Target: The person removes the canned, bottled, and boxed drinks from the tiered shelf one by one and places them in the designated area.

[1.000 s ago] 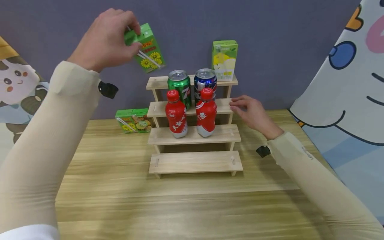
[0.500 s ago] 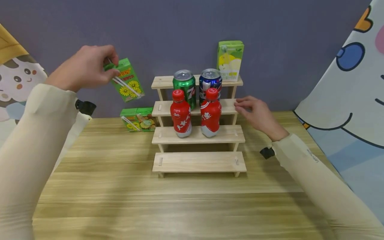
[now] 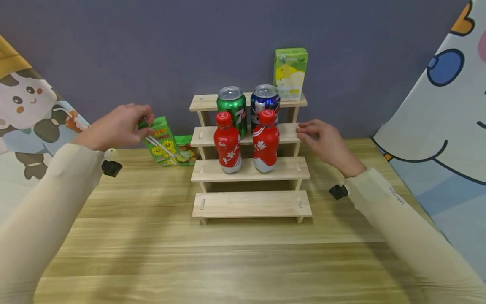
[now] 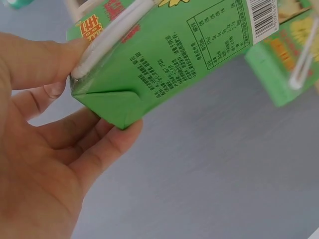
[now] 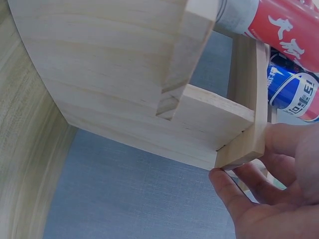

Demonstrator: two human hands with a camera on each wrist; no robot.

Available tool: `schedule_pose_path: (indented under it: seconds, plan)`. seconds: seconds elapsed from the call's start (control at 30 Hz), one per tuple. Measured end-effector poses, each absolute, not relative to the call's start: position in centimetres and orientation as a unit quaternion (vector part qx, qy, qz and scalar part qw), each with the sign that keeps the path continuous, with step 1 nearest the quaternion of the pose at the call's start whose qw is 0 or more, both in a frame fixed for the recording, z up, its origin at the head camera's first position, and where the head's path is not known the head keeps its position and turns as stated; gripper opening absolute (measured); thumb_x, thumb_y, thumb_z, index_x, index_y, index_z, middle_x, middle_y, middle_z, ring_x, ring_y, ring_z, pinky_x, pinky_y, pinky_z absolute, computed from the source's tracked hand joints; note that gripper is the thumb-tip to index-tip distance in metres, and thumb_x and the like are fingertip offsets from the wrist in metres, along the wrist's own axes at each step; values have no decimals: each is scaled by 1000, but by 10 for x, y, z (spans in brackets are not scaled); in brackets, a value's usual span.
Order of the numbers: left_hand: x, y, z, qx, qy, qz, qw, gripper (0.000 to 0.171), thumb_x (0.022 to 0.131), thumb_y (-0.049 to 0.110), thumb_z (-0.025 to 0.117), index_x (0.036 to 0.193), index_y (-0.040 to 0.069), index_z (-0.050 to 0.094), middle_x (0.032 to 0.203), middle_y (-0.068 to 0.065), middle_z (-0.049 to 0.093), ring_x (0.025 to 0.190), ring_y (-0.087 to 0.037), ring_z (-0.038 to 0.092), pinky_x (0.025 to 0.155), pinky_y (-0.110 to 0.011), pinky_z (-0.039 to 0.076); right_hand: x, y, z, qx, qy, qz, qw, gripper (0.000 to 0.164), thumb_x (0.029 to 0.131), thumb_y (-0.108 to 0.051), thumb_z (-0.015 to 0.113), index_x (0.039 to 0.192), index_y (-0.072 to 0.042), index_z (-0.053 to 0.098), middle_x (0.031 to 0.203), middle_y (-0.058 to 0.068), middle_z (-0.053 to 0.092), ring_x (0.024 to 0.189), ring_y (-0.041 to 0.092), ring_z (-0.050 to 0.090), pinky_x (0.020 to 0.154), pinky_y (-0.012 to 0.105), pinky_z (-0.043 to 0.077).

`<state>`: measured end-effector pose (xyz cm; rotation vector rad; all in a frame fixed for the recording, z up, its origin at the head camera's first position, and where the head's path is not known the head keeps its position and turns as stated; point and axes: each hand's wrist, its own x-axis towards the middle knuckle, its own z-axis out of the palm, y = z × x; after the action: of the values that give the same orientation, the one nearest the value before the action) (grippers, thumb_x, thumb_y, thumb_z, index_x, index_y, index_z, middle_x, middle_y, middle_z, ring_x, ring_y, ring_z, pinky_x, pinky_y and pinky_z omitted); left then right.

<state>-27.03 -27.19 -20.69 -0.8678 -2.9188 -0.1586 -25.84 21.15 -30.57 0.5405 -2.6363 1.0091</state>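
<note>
My left hand pinches the top end of a green chrysanthemum drink carton with straws on its side. The carton is slightly tilted and overlaps another green drink carton at the back left of the table. Thumb and fingertips show on its end in the left wrist view. My right hand grips the right end of the second-highest board of a wooden tiered shelf, thumb above and fingers below in the right wrist view.
Two red bottles stand on the shelf, with a green can and a blue can behind them. A pear drink carton stands at the top right. A grey wall rises behind the table.
My left hand has brought the chrysanthemum carton down from beside the top board to the other carton at table height. My right hand keeps its grip on the shelf.
</note>
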Motion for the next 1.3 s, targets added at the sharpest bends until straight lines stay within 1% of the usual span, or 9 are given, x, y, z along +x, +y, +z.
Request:
schedule_pose_path:
  seconds: [0.2, 0.27, 0.5, 0.7, 0.8, 1.0, 1.13, 1.23, 1.3]
  plan:
    - [-268, -272, -237, -275, -959, -65, 20, 17, 87, 8, 66, 102, 8, 58, 103, -10, 58, 85, -26, 50, 69, -43, 42, -259, 210, -303, 187, -910, 346, 132, 28, 94, -17, 60, 114, 2, 66, 123, 13, 57, 110, 32, 55, 90, 46, 45]
    - [-269, -273, -249, -279, -957, -69, 21, 19, 85, 6, 67, 102, 7, 59, 105, -11, 59, 90, -28, 51, 73, -45, 43, -259, 210, -303, 186, -910, 347, 129, 29, 94, -17, 60, 114, 2, 66, 123, 13, 57, 109, 32, 55, 90, 47, 45]
    - [-271, -272, -291, -290, -953, -83, 31, 20, 82, 3, 69, 98, 8, 59, 98, -8, 59, 92, -28, 50, 73, -44, 44, -261, 208, -304, 185, -911, 345, 127, 29, 94, -18, 60, 115, 1, 66, 123, 12, 57, 110, 31, 55, 91, 45, 45]
    - [-275, -268, -319, -322, -941, -97, 35, 22, 80, -1, 71, 94, 8, 57, 95, -8, 58, 93, -29, 52, 73, -44, 45, -262, 207, -304, 185, -913, 343, 122, 30, 94, -19, 60, 116, 0, 66, 124, 11, 56, 110, 30, 54, 90, 44, 45]
    - [-276, -267, -327, -330, -938, -102, 42, 23, 79, -1, 71, 94, 9, 57, 95, -7, 58, 93, -29, 53, 74, -44, 46, -262, 207, -304, 186, -912, 345, 120, 30, 94, -19, 60, 116, 0, 66, 125, 11, 56, 110, 30, 54, 90, 45, 46]
    - [-277, -264, -335, -329, -936, -102, 77, 24, 78, 3, 75, 96, 8, 60, 99, -7, 59, 96, -28, 52, 77, -43, 47, -261, 208, -305, 179, -914, 342, 126, 28, 93, -17, 61, 116, 0, 66, 124, 10, 56, 110, 28, 55, 89, 43, 47]
    - [-277, -262, -339, -329, -934, -96, 103, 26, 76, 5, 78, 95, 8, 61, 98, -7, 59, 92, -27, 49, 75, -42, 45, -260, 209, -305, 179, -913, 342, 127, 29, 94, -17, 60, 116, 0, 66, 125, 10, 56, 111, 29, 54, 89, 43, 46]
    - [-279, -260, -339, -327, -934, -97, 107, 26, 75, 6, 78, 94, 7, 61, 98, -7, 57, 91, -27, 48, 75, -42, 44, -259, 209, -305, 181, -912, 346, 128, 29, 94, -17, 60, 116, 1, 65, 124, 12, 56, 110, 30, 54, 89, 44, 46]
    - [-282, -259, -338, -322, -936, -104, 100, 26, 76, 6, 78, 94, 6, 61, 99, -8, 56, 93, -28, 48, 76, -42, 44, -259, 210, -305, 182, -911, 346, 130, 29, 94, -17, 60, 116, 2, 65, 124, 13, 56, 110, 31, 54, 89, 45, 46]
